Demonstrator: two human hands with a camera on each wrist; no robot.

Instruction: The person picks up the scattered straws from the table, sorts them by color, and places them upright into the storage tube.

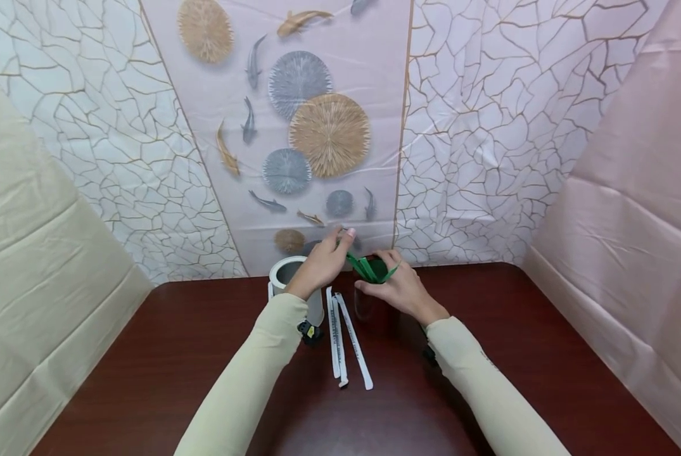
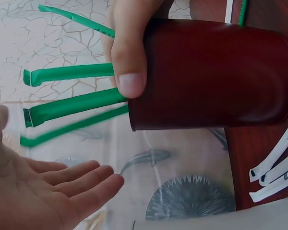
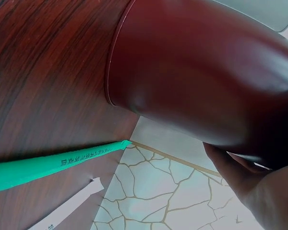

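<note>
A dark red cylindrical cup (image 2: 211, 72) (image 3: 197, 62) stands on the table, with several green paper-wrapped sticks (image 1: 367, 269) (image 2: 72, 105) poking out of its mouth. My right hand (image 1: 400, 288) (image 2: 129, 62) (image 3: 278, 196) grips the cup near its rim, thumb on the near side. Beside the sticks' upper ends, my left hand (image 1: 323, 263) (image 2: 62, 191) is held with fingers extended and holds nothing visible. Several white wrapped sticks (image 1: 346, 342) (image 2: 278, 167) lie on the table, left of the cup in the head view.
A white cup (image 1: 287, 261) (image 2: 221, 218) (image 3: 264, 9) stands to the left of the red one. In the right wrist view, a green stick (image 3: 62, 165) and a white stick (image 3: 72, 206) lie on the table. Patterned cloth (image 1: 460, 158) hangs behind the table.
</note>
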